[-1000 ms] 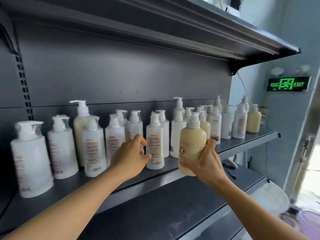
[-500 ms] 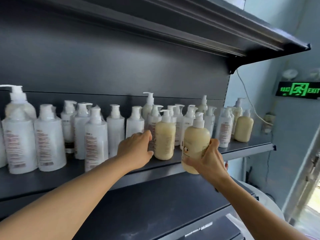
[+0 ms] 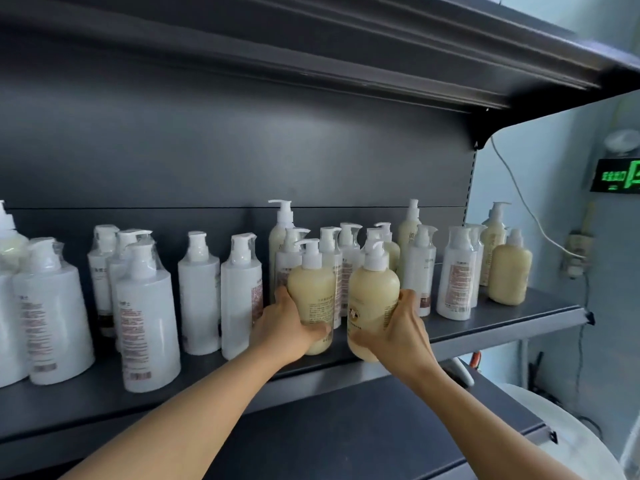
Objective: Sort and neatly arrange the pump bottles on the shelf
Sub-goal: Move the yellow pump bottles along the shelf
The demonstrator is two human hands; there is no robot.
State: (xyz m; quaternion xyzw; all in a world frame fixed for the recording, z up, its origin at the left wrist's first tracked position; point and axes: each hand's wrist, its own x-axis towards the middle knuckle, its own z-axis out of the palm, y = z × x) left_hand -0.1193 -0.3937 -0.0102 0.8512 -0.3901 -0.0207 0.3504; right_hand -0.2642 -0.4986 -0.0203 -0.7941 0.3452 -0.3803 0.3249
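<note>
White pump bottles stand at 9 o'clock on the shelf. Left hand is curled around a cream bottle at centre. Right hand grips a second cream bottle just beside it. A mixed cluster stands at 3 o'clock.

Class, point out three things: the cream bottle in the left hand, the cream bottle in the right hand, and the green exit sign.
Left-hand cream bottle [image 3: 311, 289], head view, upper body.
Right-hand cream bottle [image 3: 372, 292], head view, upper body.
Green exit sign [image 3: 620, 175], head view, lit face.
</note>
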